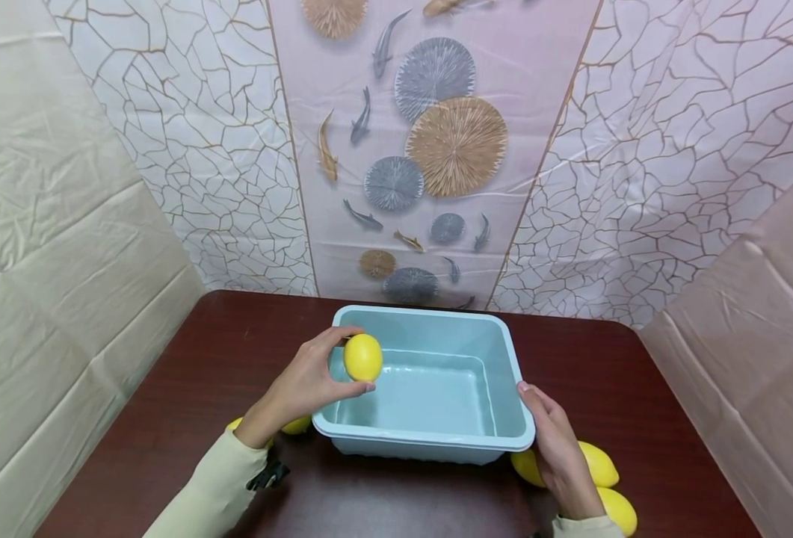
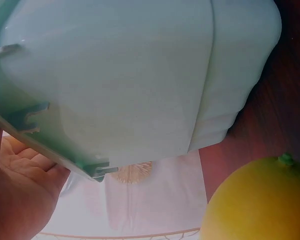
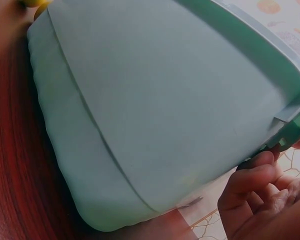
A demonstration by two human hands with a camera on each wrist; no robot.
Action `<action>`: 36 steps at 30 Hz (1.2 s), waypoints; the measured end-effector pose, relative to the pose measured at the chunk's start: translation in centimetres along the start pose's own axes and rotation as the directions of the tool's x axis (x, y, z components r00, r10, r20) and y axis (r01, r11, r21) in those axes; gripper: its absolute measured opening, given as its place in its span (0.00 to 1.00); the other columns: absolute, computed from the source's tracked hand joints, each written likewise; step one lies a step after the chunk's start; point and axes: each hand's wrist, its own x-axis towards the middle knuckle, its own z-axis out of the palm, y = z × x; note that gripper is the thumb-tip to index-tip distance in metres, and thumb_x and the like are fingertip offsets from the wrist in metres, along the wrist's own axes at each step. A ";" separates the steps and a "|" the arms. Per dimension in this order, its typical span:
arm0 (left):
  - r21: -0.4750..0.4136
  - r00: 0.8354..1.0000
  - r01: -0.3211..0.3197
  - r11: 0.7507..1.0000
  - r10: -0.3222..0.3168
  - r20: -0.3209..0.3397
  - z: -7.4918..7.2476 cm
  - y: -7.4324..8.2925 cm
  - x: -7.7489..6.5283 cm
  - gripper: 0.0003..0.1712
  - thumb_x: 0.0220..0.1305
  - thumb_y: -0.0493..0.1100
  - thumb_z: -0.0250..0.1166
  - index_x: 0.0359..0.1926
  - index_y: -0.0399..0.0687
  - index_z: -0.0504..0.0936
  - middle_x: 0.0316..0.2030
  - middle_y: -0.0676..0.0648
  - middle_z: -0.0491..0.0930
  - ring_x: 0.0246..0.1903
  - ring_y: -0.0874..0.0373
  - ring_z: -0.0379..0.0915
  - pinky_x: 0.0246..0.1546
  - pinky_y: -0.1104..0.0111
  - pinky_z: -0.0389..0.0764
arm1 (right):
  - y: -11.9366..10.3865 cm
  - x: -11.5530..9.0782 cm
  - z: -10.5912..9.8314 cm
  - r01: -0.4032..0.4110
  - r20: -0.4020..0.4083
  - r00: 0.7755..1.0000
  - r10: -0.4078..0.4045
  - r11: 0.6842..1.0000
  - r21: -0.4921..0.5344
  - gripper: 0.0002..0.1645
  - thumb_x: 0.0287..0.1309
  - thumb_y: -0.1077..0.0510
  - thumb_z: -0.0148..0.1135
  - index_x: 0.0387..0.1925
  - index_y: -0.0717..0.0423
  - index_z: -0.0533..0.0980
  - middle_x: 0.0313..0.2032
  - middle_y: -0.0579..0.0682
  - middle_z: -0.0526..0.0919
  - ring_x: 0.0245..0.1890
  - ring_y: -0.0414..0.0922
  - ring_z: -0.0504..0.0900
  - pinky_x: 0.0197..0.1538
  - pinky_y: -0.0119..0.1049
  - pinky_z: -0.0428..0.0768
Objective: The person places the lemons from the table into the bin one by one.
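Back cloth [image 1: 342, 246]: white with tan crack lines; pale pink middle strip printed with fish and round leaf pads.
Side cloths: left cloth [image 1: 46, 224] and right cloth [image 1: 759, 329] plain, creased.
Table [image 1: 167, 418]: dark red-brown, wood-grain streaks, some gloss, rounded far corners.
Tub [image 1: 436, 392]: light blue plastic, rectangular, sits on table between the loose lemons. Overhanging rim makes a decent grip edge; likely light, could slide if bumped, so bracing makes sense.
Right hand [image 1: 554, 433]: grasps tub's right rim near the front corner, thumb at the edge, fingers curled outside. Best as a light, steady brace; pulling up would probably tip the tub.
Left hand [image 1: 309, 379]: grasping a lemon between thumb and fingers, above tub's left end. Wrist best held clear of the rim; if the grip loosens, low over the tub floor should mean less bounce and roll.
Right-side lemons [image 1: 618, 512]: three, near tub's front right corner, partly behind the hand.
Left-side lemons [image 1: 297, 424]: two, left of tub, partly hidden by the arm.
Held lemon [image 1: 363, 358]: yellow, smooth-looking, probably slick; even pressure from both sides should do, no squeezing.
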 end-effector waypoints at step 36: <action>-0.056 0.998 -0.055 0.997 0.053 -0.024 -0.1 -0.6 -0.2 0.34 0.63 0.51 0.78 0.67 0.49 0.79 0.60 0.47 0.82 0.62 0.54 0.77 0.66 0.48 0.75 | 0.0 0.1 0.0 -0.007 0.000 1.000 0.007 1.000 -0.008 0.38 0.81 0.37 0.47 0.74 0.62 0.66 0.48 0.48 0.85 0.43 0.40 0.82 0.47 0.32 0.82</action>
